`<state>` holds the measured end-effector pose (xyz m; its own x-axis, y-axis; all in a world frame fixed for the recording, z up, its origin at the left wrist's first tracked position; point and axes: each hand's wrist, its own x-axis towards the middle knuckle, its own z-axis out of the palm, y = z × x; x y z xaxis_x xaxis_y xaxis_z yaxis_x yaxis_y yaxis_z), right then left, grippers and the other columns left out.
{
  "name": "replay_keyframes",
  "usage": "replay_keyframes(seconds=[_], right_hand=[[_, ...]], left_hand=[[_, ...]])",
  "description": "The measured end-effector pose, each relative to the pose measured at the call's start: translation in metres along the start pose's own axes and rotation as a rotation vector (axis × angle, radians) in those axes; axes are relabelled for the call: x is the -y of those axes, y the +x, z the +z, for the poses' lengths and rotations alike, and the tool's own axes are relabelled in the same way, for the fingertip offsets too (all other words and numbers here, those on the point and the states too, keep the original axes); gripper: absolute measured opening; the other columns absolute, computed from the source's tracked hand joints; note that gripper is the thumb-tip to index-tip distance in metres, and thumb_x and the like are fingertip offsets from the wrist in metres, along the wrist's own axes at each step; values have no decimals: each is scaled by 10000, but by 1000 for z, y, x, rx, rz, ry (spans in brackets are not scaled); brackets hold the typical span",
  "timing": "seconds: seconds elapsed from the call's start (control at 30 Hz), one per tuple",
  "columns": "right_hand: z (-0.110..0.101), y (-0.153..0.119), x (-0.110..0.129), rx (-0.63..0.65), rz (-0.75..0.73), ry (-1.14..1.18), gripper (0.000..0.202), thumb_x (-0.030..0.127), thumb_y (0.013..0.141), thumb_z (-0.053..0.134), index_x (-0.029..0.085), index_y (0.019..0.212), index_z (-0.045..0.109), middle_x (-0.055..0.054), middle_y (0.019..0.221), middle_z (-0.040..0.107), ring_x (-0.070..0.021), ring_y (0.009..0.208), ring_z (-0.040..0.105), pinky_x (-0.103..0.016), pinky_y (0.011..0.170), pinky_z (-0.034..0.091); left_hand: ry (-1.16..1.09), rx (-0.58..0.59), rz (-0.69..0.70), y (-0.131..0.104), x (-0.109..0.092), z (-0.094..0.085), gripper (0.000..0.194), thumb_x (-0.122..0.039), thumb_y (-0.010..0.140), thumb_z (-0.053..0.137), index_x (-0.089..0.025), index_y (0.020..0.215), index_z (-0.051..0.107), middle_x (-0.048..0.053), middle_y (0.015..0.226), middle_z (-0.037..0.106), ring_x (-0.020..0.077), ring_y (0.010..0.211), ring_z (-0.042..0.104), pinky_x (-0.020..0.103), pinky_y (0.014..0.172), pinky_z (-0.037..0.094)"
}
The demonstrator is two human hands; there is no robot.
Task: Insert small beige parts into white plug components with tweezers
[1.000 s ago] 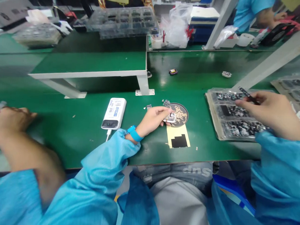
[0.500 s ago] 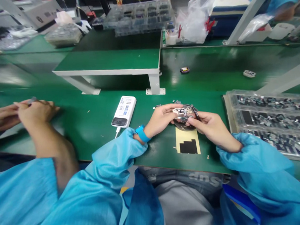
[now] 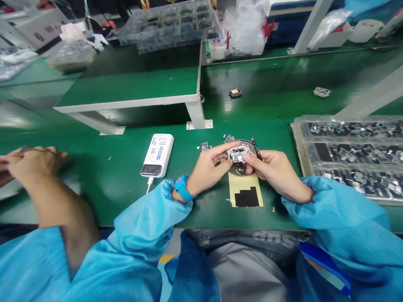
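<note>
Metal glints between your hands: your left hand [image 3: 209, 169] and right hand [image 3: 274, 172] both pinch the small part [image 3: 237, 156] over the round pad [image 3: 244, 170] at 12 o'clock on the desk [image 3: 120, 165], fitting seemingly midway, trays [image 3: 355, 153] at 3 o'clock mostly full.

Left hand [image 3: 209, 169] and right hand [image 3: 274, 169] meet over a dark round perforated pad [image 3: 242, 168] on the green bench top [image 3: 120, 183], pinching a small silver metal component [image 3: 237, 156] between the fingertips. The right hand also carries thin black tweezers [image 3: 256, 148]. A yellow sheet with a black patch [image 3: 245, 195] lies just nearer. A white power bank [image 3: 157, 154] lies to the left; clear plastic parts trays [image 3: 355, 151] sit right. A co-worker's hands [image 3: 27, 163] work far left.
</note>
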<state>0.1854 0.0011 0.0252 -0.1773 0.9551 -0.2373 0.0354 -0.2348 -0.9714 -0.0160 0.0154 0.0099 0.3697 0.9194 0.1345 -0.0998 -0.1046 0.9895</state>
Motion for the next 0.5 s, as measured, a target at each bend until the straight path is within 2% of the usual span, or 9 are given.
replay_keyframes(seconds=[0.23,0.5], right_hand=[[-1,1,0,-2,-20,-46,467,597,775,793,159,641,698,37,450,478,-49,413,265,-247,421,167],[-1,5,-9,13,28,-9,505,636,725,811,155,641,681,52,441,432,-46,414,242,-239,418,132]], left_hand=[[19,-2,-23,-2,-2,2,542,-177,850,680,-148,1389,635,129,1348,677,257,1147,694,353,968,581],[19,-4,-26,-4,0,2,547,-192,870,691,-153,1411,621,138,1323,686,235,1104,702,347,964,575]])
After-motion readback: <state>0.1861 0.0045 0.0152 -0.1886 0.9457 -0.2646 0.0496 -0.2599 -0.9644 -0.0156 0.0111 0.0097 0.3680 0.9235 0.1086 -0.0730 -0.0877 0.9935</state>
